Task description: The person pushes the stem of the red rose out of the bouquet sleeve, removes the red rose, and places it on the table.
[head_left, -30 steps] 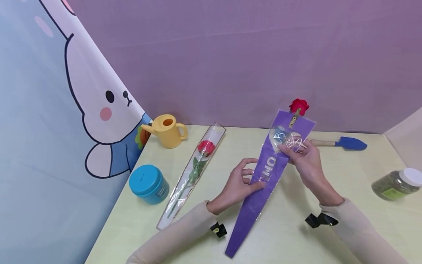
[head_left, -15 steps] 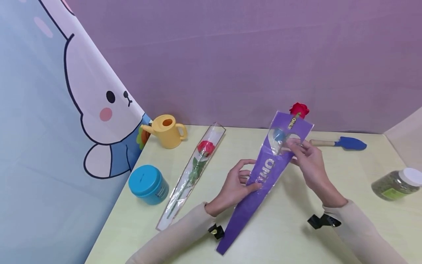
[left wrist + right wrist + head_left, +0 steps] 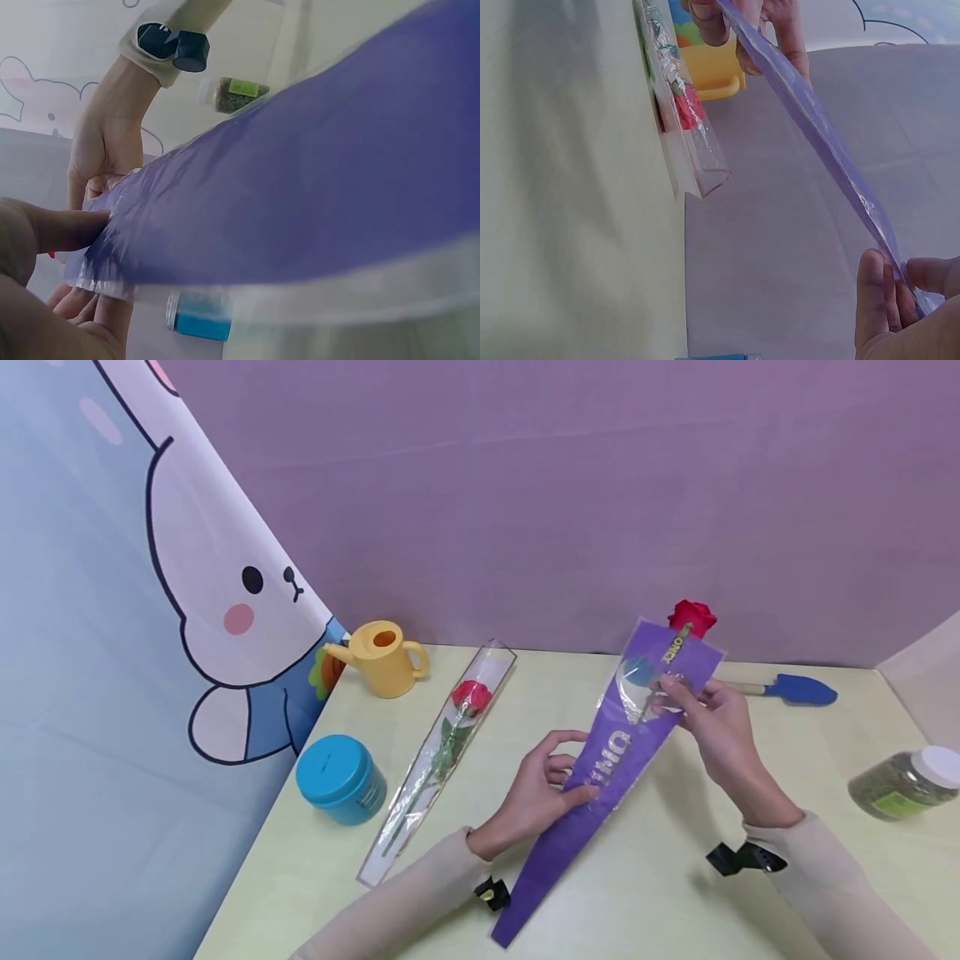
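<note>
A long purple flower sleeve [image 3: 600, 777] with white lettering is held tilted above the table, narrow tip toward me. My left hand [image 3: 581, 768] pinches its middle between thumb and fingers; the left wrist view shows that thumb [image 3: 60, 229] on the sleeve's [image 3: 300, 187] edge. At the wide top, beside the clear window, my right hand [image 3: 667, 693] pinches the sleeve. In the right wrist view its fingertips [image 3: 885, 300] grip the film's edge [image 3: 817, 127]. A red rose head [image 3: 692, 614] shows just above the sleeve's top.
A second red rose in a clear sleeve [image 3: 450, 743] lies on the pale green table [image 3: 675, 902] to the left. Near it are a yellow watering can [image 3: 386, 656] and blue tub [image 3: 341, 777]. A blue trowel [image 3: 795, 689] and white-lidded jar [image 3: 900, 772] lie right.
The purple sleeve has swung slightly: its narrow tip drifted left and its wide top moved a little right. My right fingers slid off the clear window toward the sleeve's edge.
</note>
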`<state>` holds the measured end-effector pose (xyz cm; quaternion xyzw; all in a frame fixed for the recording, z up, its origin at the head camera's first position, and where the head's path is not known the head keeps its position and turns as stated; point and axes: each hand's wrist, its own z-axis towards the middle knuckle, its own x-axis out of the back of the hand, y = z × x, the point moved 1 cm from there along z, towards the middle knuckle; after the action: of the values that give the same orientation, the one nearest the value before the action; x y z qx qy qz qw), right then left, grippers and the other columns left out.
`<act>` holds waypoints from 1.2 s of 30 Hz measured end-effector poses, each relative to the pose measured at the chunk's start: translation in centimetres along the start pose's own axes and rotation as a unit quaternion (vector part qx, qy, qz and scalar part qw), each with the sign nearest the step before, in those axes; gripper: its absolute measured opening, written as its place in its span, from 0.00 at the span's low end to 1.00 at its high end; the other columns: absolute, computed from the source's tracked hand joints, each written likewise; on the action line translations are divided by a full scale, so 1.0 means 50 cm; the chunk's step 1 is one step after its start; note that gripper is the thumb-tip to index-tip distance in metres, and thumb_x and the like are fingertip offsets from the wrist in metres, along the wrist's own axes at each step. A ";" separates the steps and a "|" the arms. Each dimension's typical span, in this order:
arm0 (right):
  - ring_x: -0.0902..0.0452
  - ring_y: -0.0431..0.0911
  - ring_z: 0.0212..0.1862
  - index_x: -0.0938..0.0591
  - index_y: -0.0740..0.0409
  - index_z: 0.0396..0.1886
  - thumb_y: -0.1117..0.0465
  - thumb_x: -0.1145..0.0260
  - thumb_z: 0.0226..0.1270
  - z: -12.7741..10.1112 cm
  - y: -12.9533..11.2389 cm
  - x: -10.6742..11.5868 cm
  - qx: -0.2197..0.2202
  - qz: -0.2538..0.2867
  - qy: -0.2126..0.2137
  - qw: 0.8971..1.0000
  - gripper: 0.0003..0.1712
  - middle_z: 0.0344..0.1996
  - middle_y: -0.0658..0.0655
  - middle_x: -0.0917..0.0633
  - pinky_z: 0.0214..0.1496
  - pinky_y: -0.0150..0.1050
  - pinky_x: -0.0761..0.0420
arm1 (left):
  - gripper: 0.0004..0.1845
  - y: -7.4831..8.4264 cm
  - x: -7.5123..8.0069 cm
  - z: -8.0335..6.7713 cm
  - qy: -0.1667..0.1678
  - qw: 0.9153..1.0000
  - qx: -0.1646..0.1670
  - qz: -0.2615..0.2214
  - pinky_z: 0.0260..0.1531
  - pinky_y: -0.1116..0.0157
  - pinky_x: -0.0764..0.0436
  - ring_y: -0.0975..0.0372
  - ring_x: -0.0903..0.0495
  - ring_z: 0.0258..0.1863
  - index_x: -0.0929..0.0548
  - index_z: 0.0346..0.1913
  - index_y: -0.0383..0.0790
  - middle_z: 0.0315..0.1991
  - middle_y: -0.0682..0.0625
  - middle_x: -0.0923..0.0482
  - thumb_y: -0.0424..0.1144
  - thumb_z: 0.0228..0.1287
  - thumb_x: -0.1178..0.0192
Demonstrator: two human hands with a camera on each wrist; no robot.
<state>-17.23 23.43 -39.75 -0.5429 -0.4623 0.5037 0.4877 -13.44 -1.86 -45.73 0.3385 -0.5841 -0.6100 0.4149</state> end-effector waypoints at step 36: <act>0.13 0.31 0.37 0.20 0.63 0.61 0.51 0.31 0.74 -0.017 0.046 -0.037 -0.013 -0.133 -0.019 0.991 0.25 0.32 0.33 0.10 0.45 0.27 0.14 | 0.36 -0.025 -0.027 -0.006 0.039 0.998 -0.020 -0.050 0.28 0.73 0.17 0.70 0.16 0.25 0.26 0.68 0.46 0.41 0.28 0.13 0.21 0.58 0.29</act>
<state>-16.48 21.33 -41.87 -0.4736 -0.5459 0.4382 0.5344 -12.74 -0.79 -47.09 0.3824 -0.5372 -0.6281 0.4130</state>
